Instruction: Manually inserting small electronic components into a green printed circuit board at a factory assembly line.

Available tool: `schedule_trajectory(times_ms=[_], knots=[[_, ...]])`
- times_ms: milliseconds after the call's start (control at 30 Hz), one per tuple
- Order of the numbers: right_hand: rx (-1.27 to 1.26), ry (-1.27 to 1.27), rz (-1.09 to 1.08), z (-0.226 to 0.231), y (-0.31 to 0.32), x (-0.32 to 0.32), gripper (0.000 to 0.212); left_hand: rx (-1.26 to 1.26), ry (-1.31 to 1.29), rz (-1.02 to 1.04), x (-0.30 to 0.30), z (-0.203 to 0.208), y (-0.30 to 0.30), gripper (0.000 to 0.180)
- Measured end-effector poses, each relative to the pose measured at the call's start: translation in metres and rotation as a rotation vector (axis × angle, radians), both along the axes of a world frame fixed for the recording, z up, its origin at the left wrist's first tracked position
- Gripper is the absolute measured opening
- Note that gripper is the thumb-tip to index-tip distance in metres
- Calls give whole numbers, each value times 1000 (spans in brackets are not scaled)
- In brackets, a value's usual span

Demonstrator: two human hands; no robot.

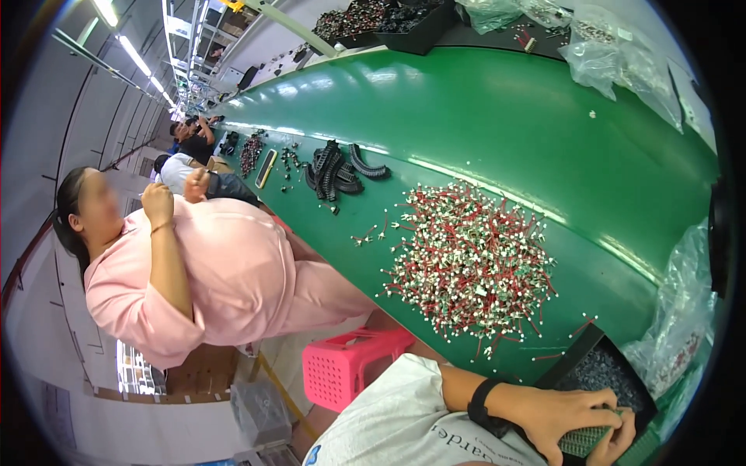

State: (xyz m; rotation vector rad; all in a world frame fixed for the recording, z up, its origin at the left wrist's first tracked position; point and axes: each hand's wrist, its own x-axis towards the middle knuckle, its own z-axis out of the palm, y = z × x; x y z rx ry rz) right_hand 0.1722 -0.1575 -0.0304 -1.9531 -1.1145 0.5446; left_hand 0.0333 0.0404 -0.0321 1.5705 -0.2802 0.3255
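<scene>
My left hand (571, 419), with a black band on its wrist, is at the lower right. Its fingers and thumb curl round a green block with a fine grid of small cells (587, 441), which looks like a panel of small circuit boards. Part of that panel is hidden under my fingers. Just beyond the hand is a black tray (588, 353) with many small, dark, glassy pieces in it. On the green bench lies a big heap of short red wires with white connector ends (474, 268). My right hand is out of the picture.
Black curved ribbed strips (334, 171) and a yellow-edged phone-like device (266, 168) lie farther along the bench (497, 101). Clear plastic bags (676, 311) line the right side. A person in pink (210, 272) sits at the left, near a pink stool (350, 369).
</scene>
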Motion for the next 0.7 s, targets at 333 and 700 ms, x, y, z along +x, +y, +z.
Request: schedule_trajectory(times_ms=[333,700], knots=[[-1,-216,41,10,8,-3,27,65,113,-14,1,12,-1,95],[59,-101,29,6,14,-3,35,56,68,-1,-3,10,0,91]])
